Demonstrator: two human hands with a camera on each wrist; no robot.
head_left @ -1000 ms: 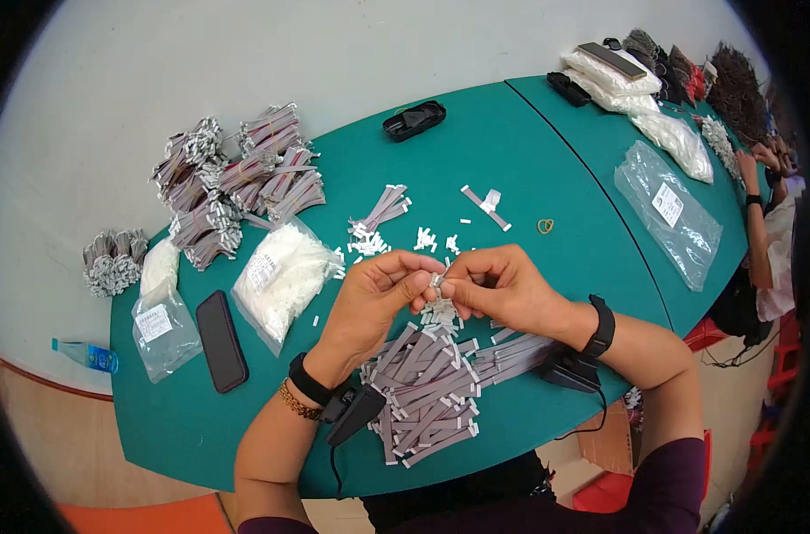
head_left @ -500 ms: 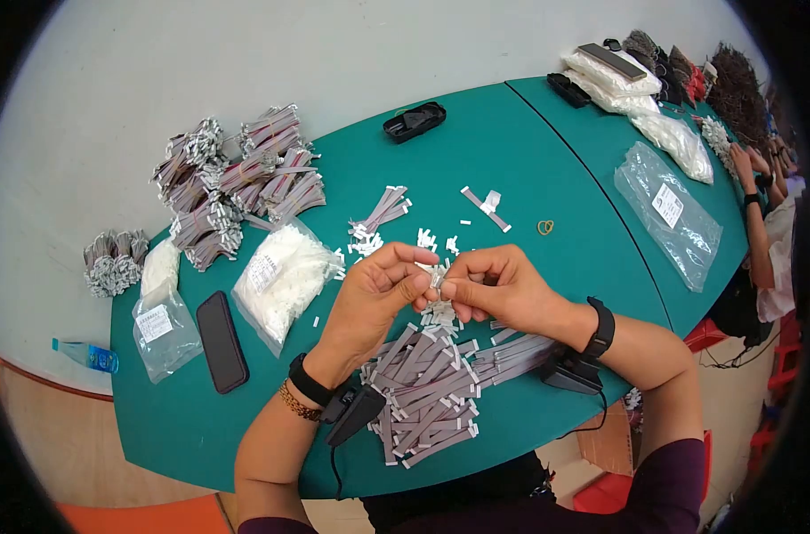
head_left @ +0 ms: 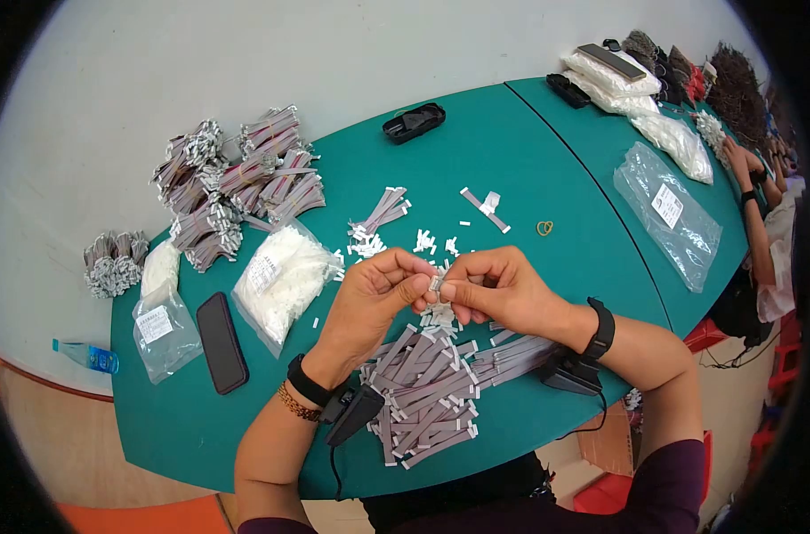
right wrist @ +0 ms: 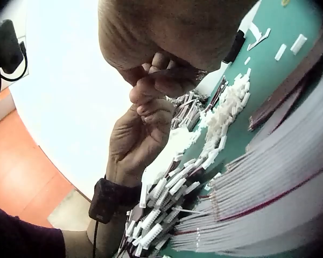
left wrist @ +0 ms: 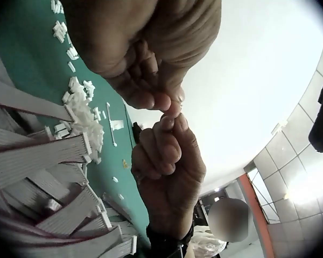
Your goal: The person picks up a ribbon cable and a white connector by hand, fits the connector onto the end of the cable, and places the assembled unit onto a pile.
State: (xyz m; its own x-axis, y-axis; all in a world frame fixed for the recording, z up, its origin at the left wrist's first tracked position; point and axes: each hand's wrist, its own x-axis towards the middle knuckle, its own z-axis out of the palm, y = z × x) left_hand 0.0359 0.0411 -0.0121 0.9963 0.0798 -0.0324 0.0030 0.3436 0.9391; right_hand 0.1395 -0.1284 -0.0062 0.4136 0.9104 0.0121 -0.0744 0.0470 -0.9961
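Both hands meet fingertip to fingertip above the table in the head view. My left hand [head_left: 378, 292] pinches a small white connector [head_left: 435, 283] between thumb and index finger. My right hand [head_left: 504, 287] grips a grey ribbon cable [right wrist: 177, 73], which crosses its curled fingers in the right wrist view, and its thumb and index finger meet the connector. Fingers hide most of where cable and connector come together. Just below lies a heap of grey ribbon cables [head_left: 427, 392] with white ends, and a pile of loose white connectors [head_left: 439, 316] sits under the fingertips.
Left of the hands are a bag of white connectors [head_left: 282, 278], a dark phone [head_left: 221, 342] and bundled ribbon cables [head_left: 276, 169]. A black case [head_left: 415, 121] lies at the back. Rubber bands [head_left: 544, 228] and an empty plastic bag [head_left: 667, 214] are to the right, near another person's arms [head_left: 753, 209].
My hands stay in nearly the same place. The left index finger lifts slightly, then comes back down, and the connector shifts a little between the fingertips.
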